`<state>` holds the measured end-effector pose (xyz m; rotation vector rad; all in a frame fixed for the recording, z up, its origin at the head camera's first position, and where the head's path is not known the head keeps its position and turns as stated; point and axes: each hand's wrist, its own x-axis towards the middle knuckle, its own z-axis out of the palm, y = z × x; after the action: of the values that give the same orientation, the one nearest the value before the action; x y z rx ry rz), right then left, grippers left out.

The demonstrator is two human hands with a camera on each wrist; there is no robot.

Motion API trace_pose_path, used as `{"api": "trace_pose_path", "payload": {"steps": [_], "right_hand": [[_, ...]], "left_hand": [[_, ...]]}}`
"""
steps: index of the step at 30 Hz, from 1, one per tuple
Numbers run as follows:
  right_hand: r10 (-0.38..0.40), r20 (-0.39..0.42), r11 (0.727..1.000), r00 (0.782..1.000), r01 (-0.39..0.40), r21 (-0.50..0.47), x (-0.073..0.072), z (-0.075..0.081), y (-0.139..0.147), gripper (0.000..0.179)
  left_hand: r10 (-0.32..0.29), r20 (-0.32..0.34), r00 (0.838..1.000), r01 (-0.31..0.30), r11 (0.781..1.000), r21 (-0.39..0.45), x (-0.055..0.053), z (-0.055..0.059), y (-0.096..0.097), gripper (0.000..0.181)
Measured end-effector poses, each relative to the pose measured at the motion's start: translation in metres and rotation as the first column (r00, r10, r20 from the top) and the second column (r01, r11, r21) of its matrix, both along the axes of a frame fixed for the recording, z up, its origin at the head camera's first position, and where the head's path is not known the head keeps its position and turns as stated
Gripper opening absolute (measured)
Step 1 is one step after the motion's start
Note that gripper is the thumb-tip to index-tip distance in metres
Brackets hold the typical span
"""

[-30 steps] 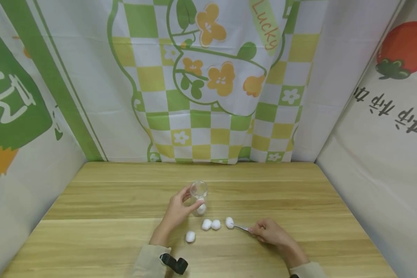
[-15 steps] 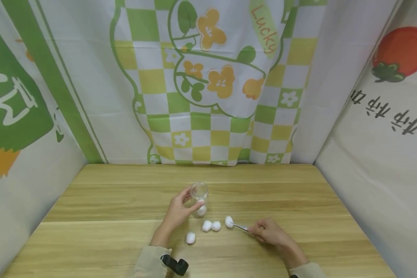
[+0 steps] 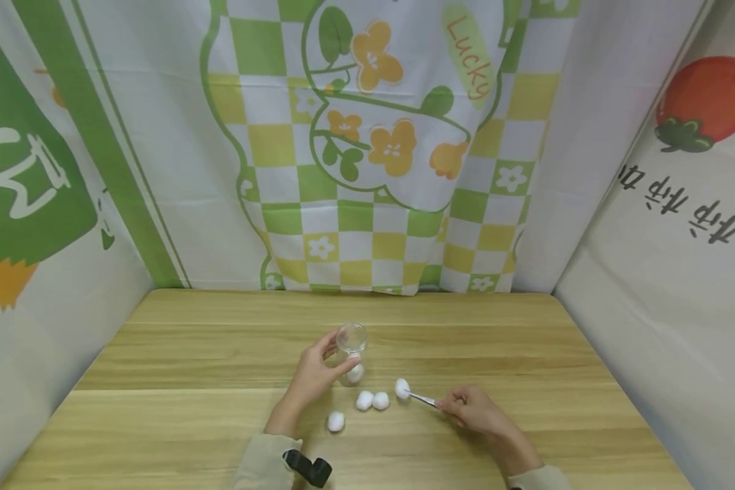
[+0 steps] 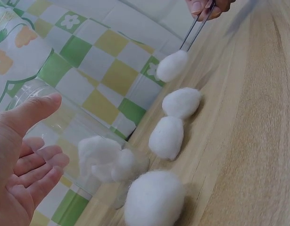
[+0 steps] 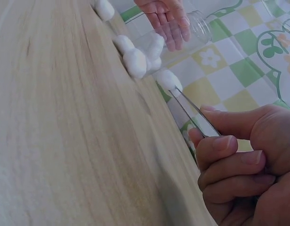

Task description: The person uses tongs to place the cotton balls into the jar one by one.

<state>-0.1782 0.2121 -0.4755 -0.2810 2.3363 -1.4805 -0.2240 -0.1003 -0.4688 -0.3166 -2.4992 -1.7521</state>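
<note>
My left hand point(image 3: 314, 373) grips a clear jar point(image 3: 352, 338), thumb and fingers around its side. The jar stands upright on the table with white cotton balls point(image 4: 104, 157) at its bottom. Between thumb and fingers, my right hand point(image 3: 473, 408) pinches metal tweezers point(image 5: 194, 113). Their tips hold a cotton ball point(image 3: 402, 388), which hangs just above the tabletop, apart from its shadow, to the right of the jar. Two touching cotton balls, the left one point(image 3: 364, 400) and the right one point(image 3: 381, 401), lie in front of the jar. Another cotton ball point(image 3: 336, 421) lies nearer, to their left.
All of this is on a wood-grain table point(image 3: 208, 354). A printed checkered curtain point(image 3: 367, 224) hangs along its back edge, with printed cloth walls point(image 3: 655, 306) at both sides. A black wrist strap point(image 3: 307, 467) sits on the left sleeve.
The tweezers have lifted the cotton ball slightly off the table and shifted it a little left. My left hand and the jar stay put; the head view has tilted slightly.
</note>
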Motion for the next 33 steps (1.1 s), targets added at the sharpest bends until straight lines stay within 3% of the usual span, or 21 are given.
{"api": "trace_pose_path", "payload": {"steps": [9,16,23,33], "right_hand": [[-0.016,-0.007,1.000,1.000,0.016,-0.002,0.000,-0.001,0.000,0.036],[-0.028,-0.005,1.000,1.000,0.028,0.001,0.000,0.004,-0.001,0.035],[-0.020,-0.026,1.000,0.999,0.020,-0.001,0.000,0.015,-0.003,0.035],[-0.008,-0.052,1.000,0.999,0.009,0.008,-0.005,0.023,-0.006,0.037]], "left_hand": [[-0.004,-0.003,1.000,0.004,1.000,-0.018,-0.001,-0.002,0.000,0.071],[-0.007,-0.092,0.996,0.002,0.998,-0.055,0.000,-0.003,0.000,0.070],[0.001,-0.003,1.000,-0.001,1.000,-0.021,-0.002,-0.002,0.000,0.070],[0.008,0.003,1.000,-0.008,1.000,-0.004,-0.001,-0.001,0.000,0.069]]}}
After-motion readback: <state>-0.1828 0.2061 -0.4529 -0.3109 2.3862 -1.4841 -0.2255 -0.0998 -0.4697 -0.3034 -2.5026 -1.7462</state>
